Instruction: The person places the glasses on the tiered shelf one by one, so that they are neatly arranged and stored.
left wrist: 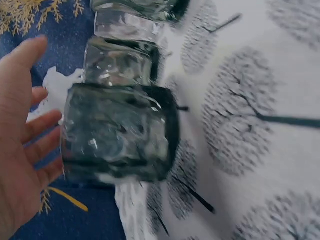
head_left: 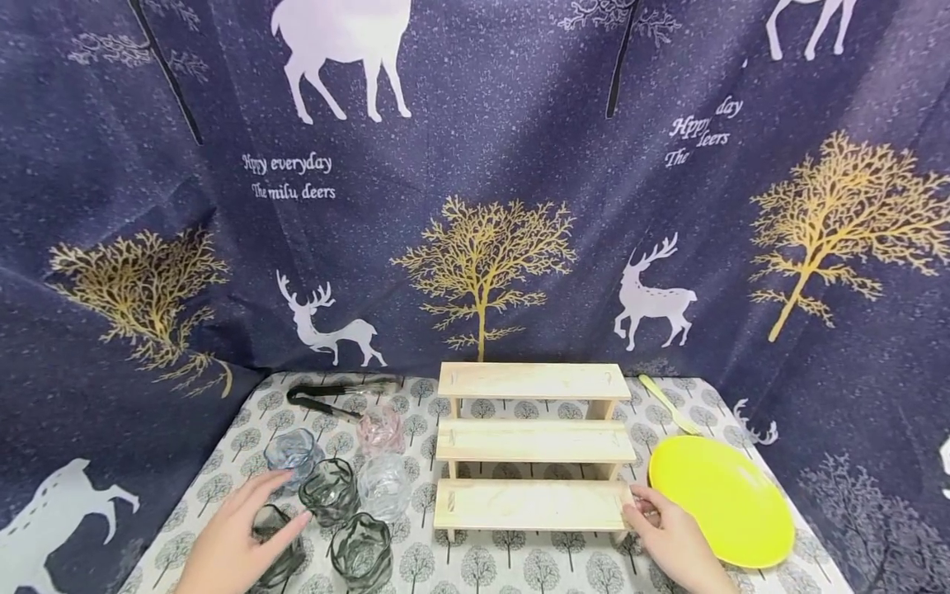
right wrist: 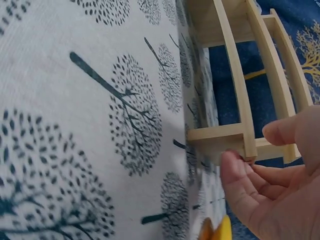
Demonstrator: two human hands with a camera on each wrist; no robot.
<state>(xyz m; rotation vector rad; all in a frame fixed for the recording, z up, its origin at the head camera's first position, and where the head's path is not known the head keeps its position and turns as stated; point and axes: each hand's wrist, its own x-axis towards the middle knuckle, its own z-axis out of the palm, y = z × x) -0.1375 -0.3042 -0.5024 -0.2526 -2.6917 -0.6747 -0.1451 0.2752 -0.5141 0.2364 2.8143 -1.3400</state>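
Note:
My left hand (head_left: 237,532) is around a dark grey-green glass cup (head_left: 276,549) at the front left, its fingers and thumb spread. In the left wrist view, that cup (left wrist: 120,132) stands beside the fingers, some tips reaching its edge; I cannot tell whether they touch it. My right hand (head_left: 668,532) is at the right end of a three-step wooden shelf (head_left: 530,505). There, in the right wrist view, the thumb and curled fingers pinch the corner of the lowest board (right wrist: 242,107).
Near the left hand stand two more dark cups (head_left: 329,492), a clear cup (head_left: 383,488), a blue cup (head_left: 292,452) and a pink cup (head_left: 381,431). Black-handled tongs (head_left: 319,393) lie behind them. A yellow plate (head_left: 720,501) and a yellow-green utensil (head_left: 668,404) lie to the right.

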